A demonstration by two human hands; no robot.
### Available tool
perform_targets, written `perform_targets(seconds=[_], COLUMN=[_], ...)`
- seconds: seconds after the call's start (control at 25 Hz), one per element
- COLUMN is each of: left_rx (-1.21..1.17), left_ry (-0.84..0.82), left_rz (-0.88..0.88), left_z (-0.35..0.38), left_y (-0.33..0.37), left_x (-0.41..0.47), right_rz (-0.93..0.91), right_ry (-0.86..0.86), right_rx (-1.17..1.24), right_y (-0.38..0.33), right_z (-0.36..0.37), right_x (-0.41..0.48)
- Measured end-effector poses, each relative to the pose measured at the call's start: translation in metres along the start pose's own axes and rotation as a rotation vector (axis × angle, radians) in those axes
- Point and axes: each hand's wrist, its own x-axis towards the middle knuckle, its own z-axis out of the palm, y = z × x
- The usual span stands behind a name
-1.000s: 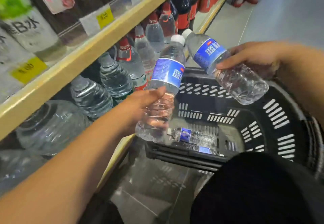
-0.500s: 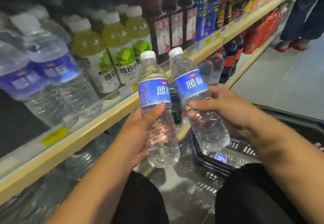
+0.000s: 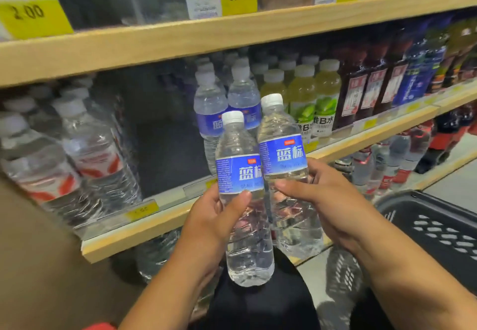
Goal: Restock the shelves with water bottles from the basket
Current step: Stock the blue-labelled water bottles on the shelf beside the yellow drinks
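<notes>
My left hand [image 3: 214, 216] grips one clear water bottle [image 3: 241, 175] with a blue label and white cap, held upright. My right hand [image 3: 325, 200] grips a second, matching water bottle [image 3: 282, 154], a little higher and touching the first. Both hang in front of the middle wooden shelf [image 3: 160, 229], facing a dark gap [image 3: 165, 133]. Two like bottles [image 3: 210, 113] stand on the shelf just right of that gap. The black plastic basket [image 3: 438, 229] sits at the lower right; its inside is out of view.
Larger red-labelled water bottles [image 3: 95, 154] fill the shelf's left part. Green drinks [image 3: 304, 102] and dark drinks [image 3: 374, 82] stand to the right. An upper shelf board [image 3: 180, 38] with yellow price tags runs overhead. More bottles [image 3: 382, 164] sit on the shelf below.
Both hands have lifted their bottles out of the basket and up to the middle shelf. My view has tilted upward, so the basket has dropped to the lower right corner.
</notes>
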Motion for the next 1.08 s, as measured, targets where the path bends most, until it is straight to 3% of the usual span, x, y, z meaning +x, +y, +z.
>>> perform_targets(seconds=[0.16,0.48,0.84,1.08], left_rx=[0.020,-0.068,0.059,-0.030], left_ry=[-0.001,0.184,0.161,0.312], left_rz=[0.051,0.054,0.088,0.072], left_z=[-0.031,-0.101,-0.126,-0.122], left_y=[0.013,0.020,0.035,0.028], left_x=[-0.009,-0.006,0.003,0.007], right_rz=[-0.002,-0.133,-0.286,-0.275], right_ry=[-0.028,-0.077,-0.070,-0.010], right_rx=[0.005,0.009,-0.046,-0.104], right_y=[0.000,-0.003,-0.009,0.000], right_z=[0.029,0.095,0.142,0.161], right_x=[0.012,0.055,0.089,0.114])
